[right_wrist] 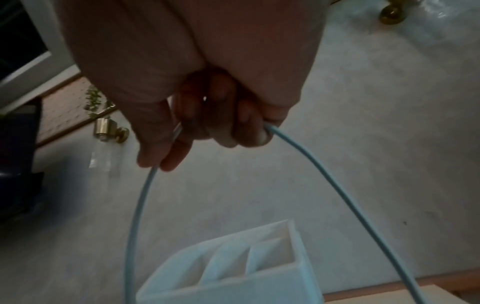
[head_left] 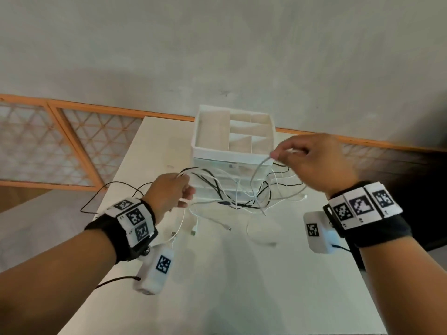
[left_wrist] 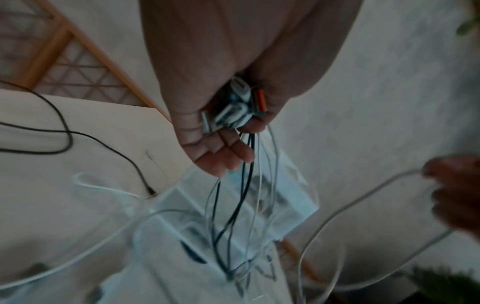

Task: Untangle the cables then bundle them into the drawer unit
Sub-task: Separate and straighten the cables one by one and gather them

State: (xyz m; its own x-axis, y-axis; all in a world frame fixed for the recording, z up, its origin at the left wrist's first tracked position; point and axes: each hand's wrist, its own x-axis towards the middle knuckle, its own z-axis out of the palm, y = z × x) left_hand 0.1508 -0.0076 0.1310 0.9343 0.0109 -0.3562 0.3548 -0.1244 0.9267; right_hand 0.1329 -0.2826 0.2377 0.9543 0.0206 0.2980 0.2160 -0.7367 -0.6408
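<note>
Limp, light cables [head_left: 232, 189] mid-frame: left hand [head_left: 169, 192] clutching the plugs [left_wrist: 233, 107], right hand [head_left: 312, 160] pinching one white loop [right_wrist: 298, 152]; best held by the plugs.

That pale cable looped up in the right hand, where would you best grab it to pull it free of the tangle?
Judging by its pose, on the bare arch of the pale cable just below the right hand, coming from above. There it stands clear of the knot; the left hand already grips the plug ends.
</note>
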